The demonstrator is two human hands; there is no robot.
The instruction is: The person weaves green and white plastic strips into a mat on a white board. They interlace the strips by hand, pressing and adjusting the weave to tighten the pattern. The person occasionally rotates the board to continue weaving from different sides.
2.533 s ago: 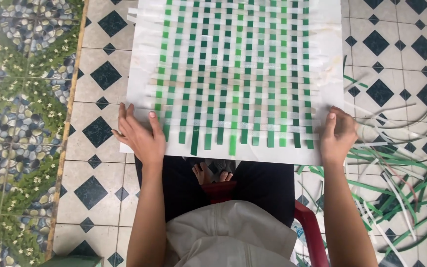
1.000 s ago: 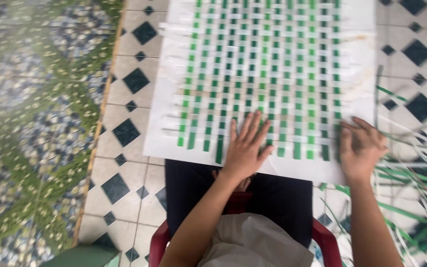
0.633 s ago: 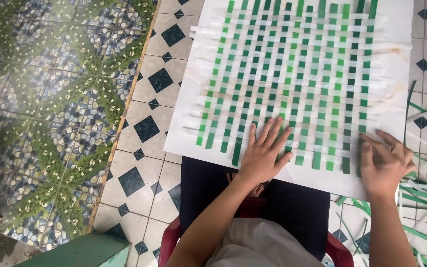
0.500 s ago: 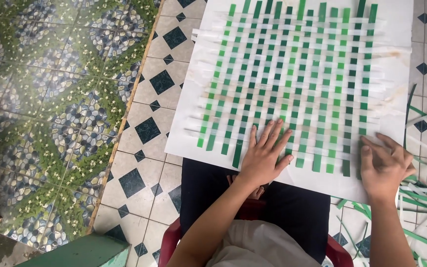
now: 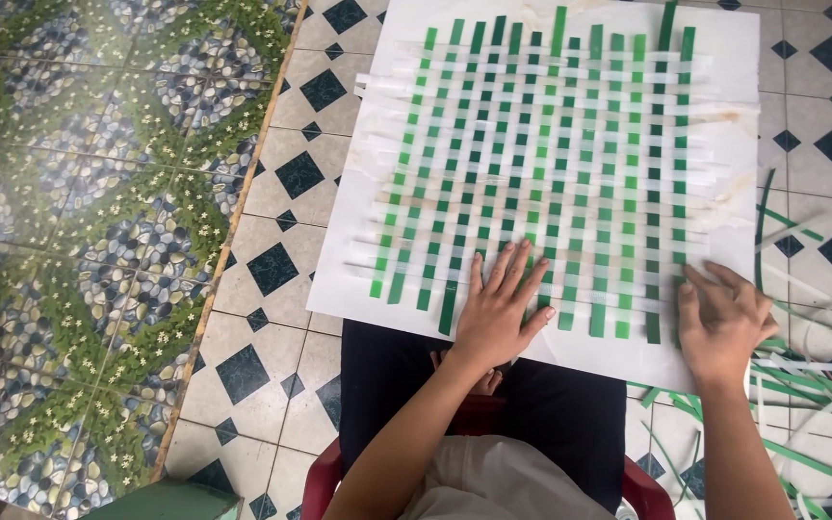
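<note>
The tiled floor [image 5: 272,183] fills the view, green patterned tiles at nine o'clock, white tiles with dark diamonds under everything else. On it, stretching from the knees toward twelve o'clock, lies one white sheet [image 5: 739,58] carrying one woven mat [image 5: 541,173] of green and white strips. A loose heap of spare strips [image 5: 811,385] trails off at four o'clock, too tangled to count. One red chair [image 5: 325,481] edge shows at six o'clock.

And here's the change: a couple of seconds ago both hands gripped the sheet's near corners; now they've come inward onto the weave itself. The view has also swung, so the mat sits further toward one o'clock.

The left hand [image 5: 498,318] lies flat, fingers fanned wide, pressing the near edge of the weave at six o'clock. The right hand [image 5: 724,323] rests at the mat's four o'clock corner, fingers loosely curled over the last green strips; whether it pinches one, I cannot tell. Holding has given way to pressing and tidying, I'd judge.
</note>
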